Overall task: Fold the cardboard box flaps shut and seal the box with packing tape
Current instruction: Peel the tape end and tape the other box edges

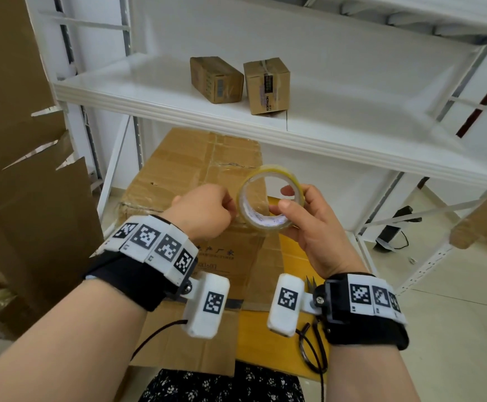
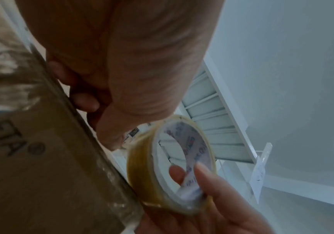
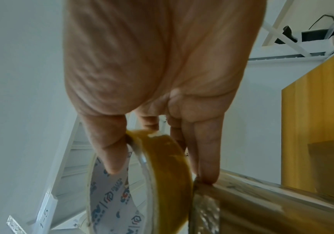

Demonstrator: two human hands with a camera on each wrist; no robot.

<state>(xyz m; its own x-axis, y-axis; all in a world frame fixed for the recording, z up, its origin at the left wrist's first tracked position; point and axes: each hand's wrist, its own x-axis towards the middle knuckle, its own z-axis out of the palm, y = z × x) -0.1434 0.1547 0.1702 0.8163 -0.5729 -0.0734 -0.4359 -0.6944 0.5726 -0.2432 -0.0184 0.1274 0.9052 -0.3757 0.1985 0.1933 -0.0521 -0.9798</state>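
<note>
Your right hand (image 1: 309, 224) holds the tape roll (image 1: 269, 198) above the cardboard box (image 1: 195, 169), thumb through its core, while your left hand's (image 1: 204, 214) fingers pinch at its rim, probably seeking the tape end. The flaps lie folded shut and sealing remains; the box's long axis runs away from you, and the roll's open core faces you.

Box side (image 2: 42, 158) by my wrist reads "ETA" w/ a ® mark. Shelf post tag (image 3: 43, 220): "1-5". Tape core (image 3: 110, 197) print too blurry; small shelf box (image 1: 266, 88) text unclear.
</note>
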